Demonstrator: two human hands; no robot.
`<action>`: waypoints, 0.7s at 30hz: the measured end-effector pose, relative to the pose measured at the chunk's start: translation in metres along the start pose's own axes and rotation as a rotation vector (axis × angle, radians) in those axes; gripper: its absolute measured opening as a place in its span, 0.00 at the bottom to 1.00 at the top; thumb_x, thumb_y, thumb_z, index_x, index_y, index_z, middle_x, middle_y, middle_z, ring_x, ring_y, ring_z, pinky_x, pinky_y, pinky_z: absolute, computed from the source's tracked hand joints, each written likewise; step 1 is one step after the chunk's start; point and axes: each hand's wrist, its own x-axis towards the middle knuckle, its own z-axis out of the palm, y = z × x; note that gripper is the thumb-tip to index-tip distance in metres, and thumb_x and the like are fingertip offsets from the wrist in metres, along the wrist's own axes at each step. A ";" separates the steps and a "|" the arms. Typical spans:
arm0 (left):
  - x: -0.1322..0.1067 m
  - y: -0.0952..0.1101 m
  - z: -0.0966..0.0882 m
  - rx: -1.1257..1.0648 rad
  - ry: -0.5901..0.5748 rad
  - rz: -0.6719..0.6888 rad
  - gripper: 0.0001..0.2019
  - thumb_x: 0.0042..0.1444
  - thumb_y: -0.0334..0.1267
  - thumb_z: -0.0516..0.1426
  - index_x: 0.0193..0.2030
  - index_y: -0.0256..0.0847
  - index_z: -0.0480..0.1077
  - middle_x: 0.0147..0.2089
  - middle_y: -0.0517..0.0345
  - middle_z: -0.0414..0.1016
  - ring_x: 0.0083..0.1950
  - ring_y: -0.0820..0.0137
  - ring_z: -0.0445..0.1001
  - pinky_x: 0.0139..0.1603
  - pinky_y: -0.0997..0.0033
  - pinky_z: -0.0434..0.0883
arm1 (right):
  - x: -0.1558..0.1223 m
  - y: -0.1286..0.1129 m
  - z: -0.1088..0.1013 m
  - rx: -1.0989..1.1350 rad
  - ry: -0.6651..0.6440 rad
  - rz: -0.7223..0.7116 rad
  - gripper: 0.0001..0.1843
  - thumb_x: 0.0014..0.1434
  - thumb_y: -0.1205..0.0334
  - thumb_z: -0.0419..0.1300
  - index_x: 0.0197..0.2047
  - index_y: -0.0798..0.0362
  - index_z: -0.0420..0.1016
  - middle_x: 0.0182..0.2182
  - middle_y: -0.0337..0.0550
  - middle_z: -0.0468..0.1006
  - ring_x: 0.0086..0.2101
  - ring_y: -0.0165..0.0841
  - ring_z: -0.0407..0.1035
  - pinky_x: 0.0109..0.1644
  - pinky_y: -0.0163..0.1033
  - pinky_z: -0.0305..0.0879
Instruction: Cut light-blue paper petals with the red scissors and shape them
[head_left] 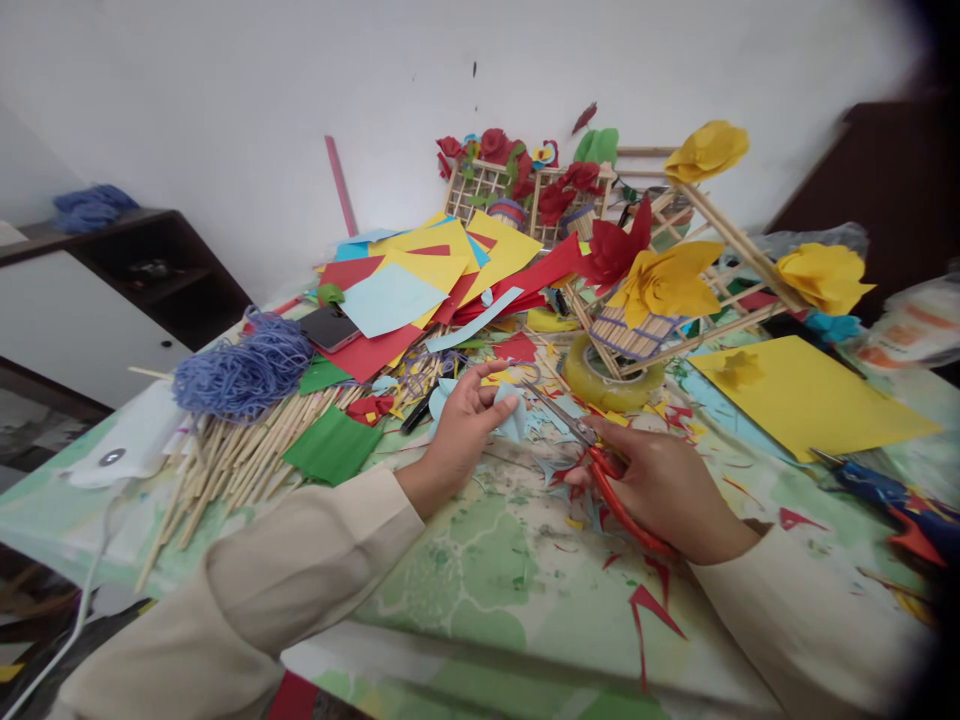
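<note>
My left hand pinches a piece of light blue paper between thumb and fingers, over the middle of the table. Part of the paper is hidden behind the hand. In my right hand is a pair of scissors with red handles. Their metal blades point up and left toward the blue paper; I cannot tell whether they touch it. Small paper scraps lie beneath both hands. Behind them stands a roll of clear yellowish tape.
A tangle of purple yarn rests on wooden sticks at left. Coloured paper sheets pile up behind the hands. Stick frames with red and yellow paper flowers stand at back right. A yellow sheet and a glue gun lie right.
</note>
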 end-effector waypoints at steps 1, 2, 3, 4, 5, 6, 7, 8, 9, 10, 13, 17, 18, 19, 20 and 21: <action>0.000 -0.001 0.000 0.006 -0.009 0.002 0.24 0.51 0.39 0.63 0.54 0.43 0.63 0.32 0.62 0.73 0.32 0.74 0.72 0.34 0.74 0.68 | 0.000 0.000 0.000 0.007 -0.007 -0.002 0.28 0.54 0.43 0.57 0.52 0.50 0.75 0.24 0.43 0.79 0.26 0.37 0.72 0.27 0.36 0.56; 0.000 -0.001 0.000 0.006 -0.018 0.004 0.24 0.51 0.39 0.63 0.54 0.43 0.62 0.32 0.62 0.73 0.32 0.74 0.72 0.35 0.74 0.68 | 0.000 0.000 -0.001 0.019 -0.018 -0.004 0.28 0.54 0.43 0.57 0.52 0.50 0.75 0.25 0.43 0.79 0.26 0.37 0.72 0.27 0.36 0.56; 0.000 -0.002 0.000 0.003 -0.024 0.008 0.25 0.50 0.38 0.63 0.54 0.44 0.62 0.33 0.62 0.73 0.32 0.74 0.72 0.35 0.73 0.69 | 0.001 0.000 -0.001 0.034 -0.031 -0.006 0.28 0.54 0.43 0.58 0.53 0.50 0.75 0.25 0.42 0.79 0.26 0.36 0.72 0.27 0.36 0.56; 0.000 -0.002 0.000 -0.003 -0.026 0.014 0.25 0.49 0.38 0.63 0.54 0.44 0.62 0.33 0.62 0.73 0.32 0.74 0.72 0.35 0.73 0.69 | 0.001 0.000 -0.002 0.050 -0.041 -0.008 0.29 0.53 0.42 0.58 0.53 0.49 0.74 0.26 0.42 0.80 0.27 0.36 0.72 0.27 0.36 0.57; 0.000 -0.003 0.001 -0.009 -0.021 0.019 0.26 0.48 0.37 0.64 0.54 0.44 0.62 0.34 0.62 0.73 0.33 0.75 0.72 0.36 0.73 0.69 | 0.001 -0.001 -0.002 0.061 -0.048 -0.009 0.29 0.53 0.42 0.58 0.53 0.50 0.74 0.27 0.43 0.80 0.27 0.36 0.72 0.28 0.36 0.57; 0.000 -0.003 0.001 -0.014 -0.013 0.026 0.26 0.47 0.36 0.65 0.54 0.44 0.62 0.35 0.62 0.73 0.34 0.75 0.72 0.37 0.73 0.69 | 0.001 -0.001 -0.002 0.069 -0.055 -0.011 0.30 0.53 0.41 0.59 0.53 0.50 0.74 0.27 0.43 0.80 0.28 0.36 0.72 0.29 0.36 0.58; 0.000 -0.003 0.002 -0.019 -0.006 0.031 0.27 0.46 0.35 0.65 0.53 0.44 0.62 0.36 0.62 0.73 0.34 0.75 0.72 0.38 0.73 0.69 | 0.001 -0.001 -0.002 0.075 -0.061 -0.012 0.30 0.53 0.41 0.59 0.54 0.50 0.74 0.28 0.43 0.80 0.28 0.36 0.73 0.29 0.36 0.58; 0.000 -0.003 0.002 -0.022 -0.003 0.034 0.27 0.45 0.35 0.65 0.53 0.44 0.63 0.36 0.62 0.73 0.35 0.75 0.72 0.38 0.73 0.70 | 0.001 -0.002 -0.003 0.081 -0.068 -0.013 0.30 0.53 0.41 0.59 0.54 0.50 0.74 0.28 0.43 0.80 0.29 0.37 0.73 0.30 0.37 0.59; 0.000 -0.002 0.003 -0.022 -0.003 0.034 0.27 0.45 0.34 0.66 0.53 0.44 0.63 0.36 0.62 0.73 0.36 0.75 0.72 0.38 0.74 0.70 | 0.001 -0.002 -0.003 0.087 -0.076 -0.014 0.31 0.53 0.41 0.59 0.54 0.50 0.74 0.27 0.43 0.80 0.29 0.37 0.73 0.30 0.37 0.59; 0.000 -0.002 0.004 -0.021 -0.005 0.032 0.27 0.45 0.34 0.66 0.52 0.44 0.63 0.36 0.62 0.73 0.36 0.75 0.72 0.38 0.74 0.70 | 0.001 -0.002 -0.003 0.093 -0.085 -0.015 0.31 0.53 0.41 0.58 0.54 0.50 0.74 0.27 0.43 0.80 0.29 0.37 0.73 0.31 0.37 0.59; -0.001 0.001 0.006 -0.013 -0.005 0.016 0.27 0.43 0.33 0.66 0.51 0.43 0.64 0.33 0.64 0.72 0.35 0.75 0.72 0.36 0.75 0.70 | 0.001 -0.003 -0.004 0.099 -0.093 -0.009 0.31 0.53 0.41 0.58 0.54 0.51 0.73 0.26 0.43 0.80 0.30 0.37 0.73 0.31 0.37 0.59; -0.001 0.002 0.007 -0.024 -0.022 0.011 0.28 0.42 0.33 0.66 0.52 0.44 0.63 0.33 0.64 0.73 0.34 0.74 0.73 0.35 0.75 0.70 | 0.001 -0.002 -0.004 0.093 -0.089 -0.019 0.31 0.53 0.42 0.59 0.55 0.51 0.73 0.29 0.44 0.81 0.30 0.36 0.73 0.30 0.36 0.59; -0.001 0.002 0.007 -0.031 -0.029 0.007 0.29 0.42 0.33 0.66 0.52 0.44 0.63 0.33 0.64 0.73 0.34 0.74 0.73 0.34 0.75 0.70 | 0.001 -0.002 -0.003 0.094 -0.087 -0.021 0.30 0.53 0.42 0.59 0.55 0.51 0.73 0.29 0.44 0.81 0.29 0.36 0.73 0.30 0.36 0.59; -0.001 0.002 0.007 -0.038 -0.033 0.002 0.29 0.42 0.33 0.66 0.52 0.44 0.63 0.32 0.64 0.73 0.34 0.74 0.73 0.34 0.76 0.70 | 0.001 -0.001 -0.003 0.095 -0.085 -0.021 0.30 0.54 0.42 0.58 0.55 0.51 0.73 0.28 0.44 0.81 0.29 0.36 0.73 0.30 0.36 0.59; -0.001 0.002 0.007 -0.043 -0.033 -0.003 0.29 0.42 0.33 0.66 0.52 0.43 0.63 0.32 0.64 0.73 0.34 0.75 0.73 0.33 0.76 0.70 | 0.001 -0.001 -0.002 0.098 -0.084 -0.019 0.30 0.54 0.42 0.58 0.55 0.51 0.73 0.28 0.43 0.81 0.29 0.36 0.73 0.29 0.36 0.59; -0.001 0.002 0.007 -0.047 -0.033 -0.007 0.29 0.42 0.32 0.66 0.52 0.43 0.63 0.32 0.65 0.73 0.33 0.75 0.73 0.33 0.77 0.70 | 0.001 0.000 -0.002 0.100 -0.083 -0.019 0.30 0.54 0.43 0.58 0.54 0.51 0.74 0.28 0.44 0.81 0.28 0.36 0.73 0.29 0.36 0.59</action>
